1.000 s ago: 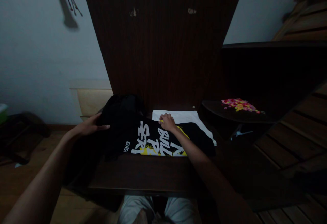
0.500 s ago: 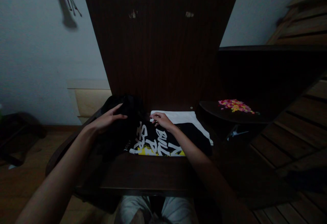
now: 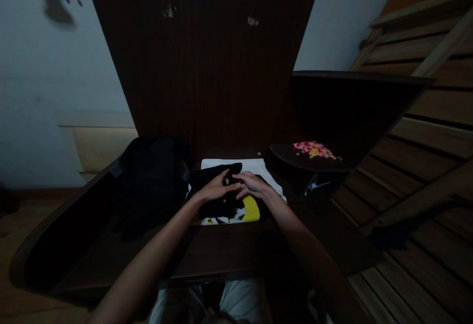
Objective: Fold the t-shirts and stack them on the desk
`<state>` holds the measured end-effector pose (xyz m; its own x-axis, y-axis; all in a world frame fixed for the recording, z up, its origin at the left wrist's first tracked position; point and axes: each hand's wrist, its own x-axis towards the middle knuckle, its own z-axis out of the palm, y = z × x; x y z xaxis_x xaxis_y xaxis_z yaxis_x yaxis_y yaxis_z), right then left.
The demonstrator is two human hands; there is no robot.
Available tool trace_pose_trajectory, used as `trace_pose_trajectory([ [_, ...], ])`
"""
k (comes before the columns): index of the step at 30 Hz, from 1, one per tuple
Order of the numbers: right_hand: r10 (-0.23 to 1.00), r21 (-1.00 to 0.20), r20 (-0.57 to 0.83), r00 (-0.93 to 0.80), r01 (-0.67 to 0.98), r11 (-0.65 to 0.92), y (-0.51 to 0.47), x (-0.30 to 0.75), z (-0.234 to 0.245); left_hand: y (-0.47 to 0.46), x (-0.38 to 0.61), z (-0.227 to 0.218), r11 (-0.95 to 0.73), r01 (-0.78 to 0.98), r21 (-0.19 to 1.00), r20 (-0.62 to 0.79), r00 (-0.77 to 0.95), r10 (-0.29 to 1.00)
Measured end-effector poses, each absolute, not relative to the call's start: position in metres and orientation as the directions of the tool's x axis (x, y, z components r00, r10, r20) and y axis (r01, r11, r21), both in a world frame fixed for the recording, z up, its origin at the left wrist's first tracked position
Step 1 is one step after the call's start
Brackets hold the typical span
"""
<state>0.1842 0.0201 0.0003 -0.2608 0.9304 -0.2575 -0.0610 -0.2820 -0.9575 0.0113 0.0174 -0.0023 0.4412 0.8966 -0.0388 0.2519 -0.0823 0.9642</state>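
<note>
A black T-shirt [image 3: 211,209] with white and yellow print lies folded on the dark wooden desk, partly over a folded white cloth [image 3: 254,165]. My left hand [image 3: 217,189] rests on the shirt's folded-over part, its fingers and thumb spread. Close beside it, my right hand [image 3: 254,184] lies over the same shirt with fingers stretched toward the left one. The fingertips of both hands nearly meet, and they cover the middle of the shirt. Neither hand visibly grips the fabric.
A black bag [image 3: 151,186] stands on the desk's left side. On a small curved shelf [image 3: 284,154] at the right lies a heap of pink and yellow pieces [image 3: 314,149]. The tall dark desk back [image 3: 207,82] rises behind, and wooden slats [image 3: 436,131] flank the right.
My left hand has moved right from the black bag onto the T-shirt. The shirt's left part now lies folded over, hiding most of the lettering. The view has swung to the right.
</note>
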Motion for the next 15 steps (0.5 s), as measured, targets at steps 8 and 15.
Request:
trace_pose_trajectory([
  [8, 0.942, -0.969, -0.237, -0.236, -0.008, -0.246, 0.029, 0.203, -0.043, 0.027, 0.022, -0.05, 0.044, 0.191, 0.981, -0.114, 0.372, 0.921],
  [15, 0.989, -0.994, -0.104, -0.102, -0.018, -0.106, 0.035, 0.2, -0.066, 0.027, 0.023, -0.067, 0.067, 0.117, 0.991, -0.099, 0.297, 0.95],
])
